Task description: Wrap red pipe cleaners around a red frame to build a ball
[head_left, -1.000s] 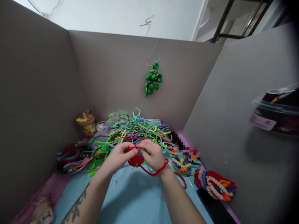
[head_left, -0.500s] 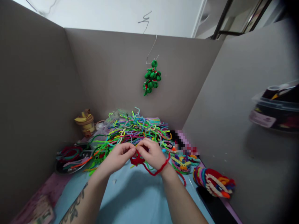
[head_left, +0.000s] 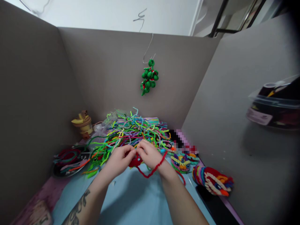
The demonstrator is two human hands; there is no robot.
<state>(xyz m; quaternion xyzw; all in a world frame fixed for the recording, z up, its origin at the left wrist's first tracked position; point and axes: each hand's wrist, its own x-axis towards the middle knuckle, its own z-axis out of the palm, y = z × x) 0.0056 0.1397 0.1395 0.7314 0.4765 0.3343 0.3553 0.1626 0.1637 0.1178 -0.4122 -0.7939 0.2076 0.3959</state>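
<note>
My hands: left hand (head_left: 122,158) and right hand (head_left: 148,153) nearly touching, fingers curled almost closed, pinching a small red piece (head_left: 135,162).
Red piece: between my hands, above the blue counter (head_left: 131,200).
Red strand (head_left: 147,177): dips below, then crosses my right wrist.
Just beyond: a tangled heap of multicoloured strands (head_left: 139,127).
Far grey panel (head_left: 103,68): a green-and-red ornament (head_left: 148,83) hanging from a wire.

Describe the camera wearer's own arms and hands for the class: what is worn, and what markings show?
The left hand and right hand are bare, without gloves. The left forearm carries a dark, leaf-patterned tattoo; the right forearm shows none. No sleeves are visible.
</note>
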